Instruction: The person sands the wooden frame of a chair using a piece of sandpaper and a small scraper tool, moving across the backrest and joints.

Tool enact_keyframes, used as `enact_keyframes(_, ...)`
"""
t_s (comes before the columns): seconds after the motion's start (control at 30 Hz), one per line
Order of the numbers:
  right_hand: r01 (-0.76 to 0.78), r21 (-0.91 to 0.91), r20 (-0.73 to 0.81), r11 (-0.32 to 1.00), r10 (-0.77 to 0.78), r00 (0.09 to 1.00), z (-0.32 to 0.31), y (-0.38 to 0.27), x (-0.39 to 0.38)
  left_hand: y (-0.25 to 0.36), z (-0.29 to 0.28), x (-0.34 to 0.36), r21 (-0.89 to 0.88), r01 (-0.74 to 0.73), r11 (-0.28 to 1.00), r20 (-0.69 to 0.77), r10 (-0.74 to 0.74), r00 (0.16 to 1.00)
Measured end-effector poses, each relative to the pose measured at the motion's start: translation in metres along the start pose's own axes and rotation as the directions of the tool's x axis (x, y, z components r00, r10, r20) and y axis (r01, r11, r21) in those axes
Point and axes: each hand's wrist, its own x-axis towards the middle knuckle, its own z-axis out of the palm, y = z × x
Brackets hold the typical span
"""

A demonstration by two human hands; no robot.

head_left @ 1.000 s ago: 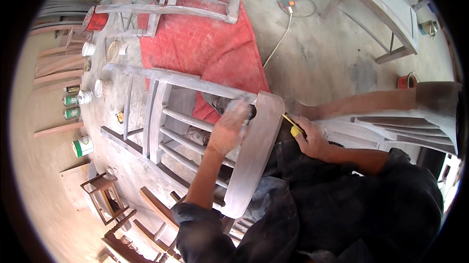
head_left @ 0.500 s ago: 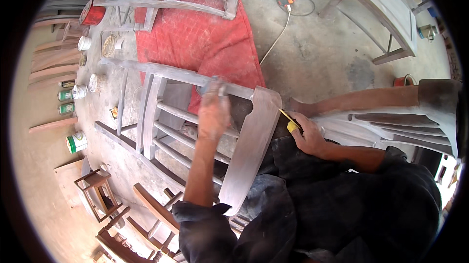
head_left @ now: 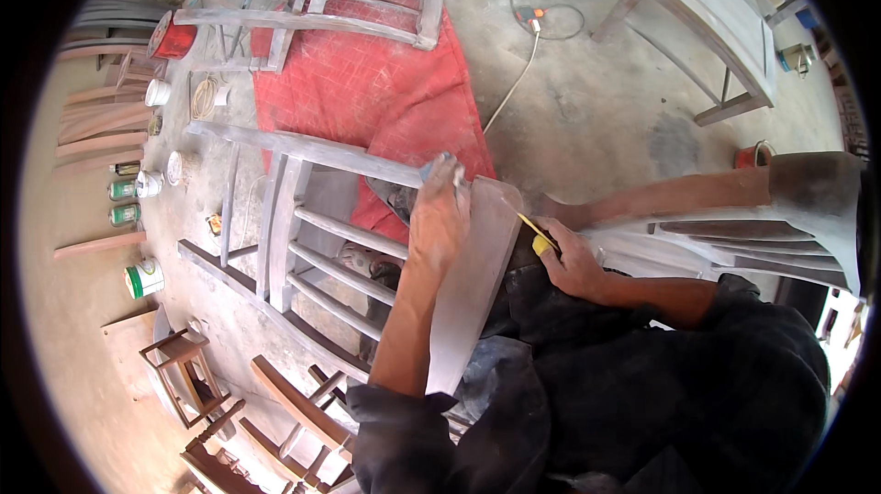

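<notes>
**Left hand holds a pad to a chalky chair**

The chair (head_left: 356, 235) lies tipped over in front of the person, reaching across the floor (head_left: 587, 117) and over the near edge of a red cloth (head_left: 404, 90). Its wood is greyish white and streaky, with darker tones showing through. The left hand (head_left: 439, 218) is at the long rail, near the corner where that rail meets the wide end board (head_left: 470, 283). Its fingers are curled around a bluish-grey pad (head_left: 427, 169); they hide whether the pad presses flat on the wood.

The right hand (head_left: 576, 264) grips a small yellow tool (head_left: 542, 244), fingers closed around it. A thin yellow strip points from it to the board's right edge; whether its tip touches, I cannot tell.

The cloth is dusty and wrinkled, and a second pale chair (head_left: 429, 3) lies over its far part. The bare floor is grey and scuffed, with a dark stain (head_left: 674, 143) right of the cloth. A white cord (head_left: 512, 81) runs along near the cloth's right edge.

Toward the floor's right edge are a pale-seated chair (head_left: 707, 16), a red bucket (head_left: 751, 157) and a brown-and-white chair (head_left: 679, 196). Toward its left edge are curved wood pieces (head_left: 105, 140), green cans (head_left: 125, 215) and a white-and-green bucket (head_left: 145, 278). Dark brown chairs (head_left: 298, 402) crowd the near left corner.
</notes>
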Motion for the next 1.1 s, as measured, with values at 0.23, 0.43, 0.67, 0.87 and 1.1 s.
enact_keyframes(0.23,-0.031,0.053,-0.115,0.998,0.037,0.993,0.0,0.004,-0.004,0.074,0.044,-0.02,0.145,0.005,0.989,-0.045,0.002,0.999)
enact_keyframes(0.43,-0.196,0.211,-0.086,0.958,0.218,0.972,-0.007,-0.008,-0.001,0.069,0.042,-0.015,0.172,0.071,0.982,-0.092,-0.056,0.994)
enact_keyframes(0.67,-0.18,0.17,-0.057,0.969,0.192,0.98,-0.003,-0.011,-0.009,0.053,0.029,-0.008,0.165,0.204,0.965,-0.148,-0.18,0.973)
enact_keyframes(0.87,-0.242,0.336,-0.066,0.91,0.279,0.958,-0.016,-0.005,-0.015,0.116,0.007,-0.043,-0.401,0.418,0.815,0.168,-0.383,0.908)
enact_keyframes(1.1,0.221,0.157,0.316,0.963,-0.26,0.912,-0.031,-0.071,-0.013,0.124,-0.003,-0.125,-0.167,0.384,0.908,-0.022,-0.393,0.919)
